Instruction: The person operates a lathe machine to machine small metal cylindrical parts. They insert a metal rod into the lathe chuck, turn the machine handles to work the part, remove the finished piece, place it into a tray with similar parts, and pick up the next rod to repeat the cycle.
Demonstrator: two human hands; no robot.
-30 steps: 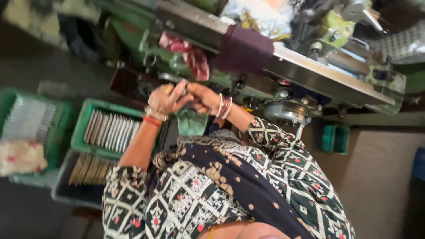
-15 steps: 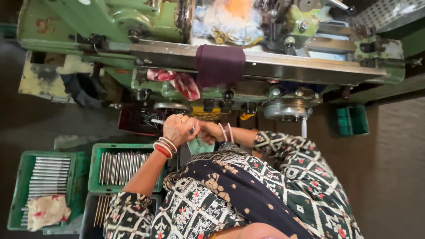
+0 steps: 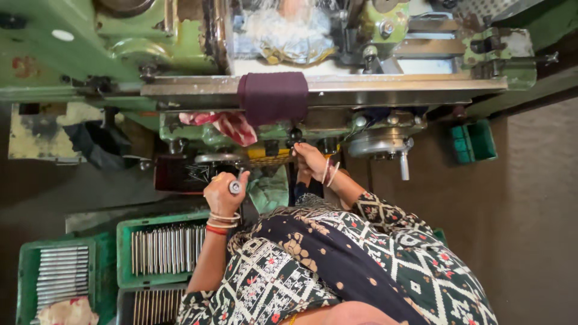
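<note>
My left hand [image 3: 221, 194] is closed around a short metal rod [image 3: 235, 187], whose round end points up at the camera. It hovers over the front of a green lathe-like machine [image 3: 120, 42]. My right hand [image 3: 310, 159] reaches further in and grips a black-knobbed lever [image 3: 294, 136] under the machine's steel bed [image 3: 373, 84]. A dark maroon cloth [image 3: 272, 96] hangs over the bed just above that hand. Bangles are on both wrists.
Green crates [image 3: 158, 248] of metal rods stand at the lower left, another green crate [image 3: 60, 277] beside them with a rag in it. A red cloth [image 3: 224, 125] hangs on the machine. A steel handwheel [image 3: 385, 144] and a small green box [image 3: 474, 141] lie to the right.
My hands were together at the machine's front; now they are apart. The right hand has gone to the lever, and the left keeps the rod. The view has shifted and levelled.
</note>
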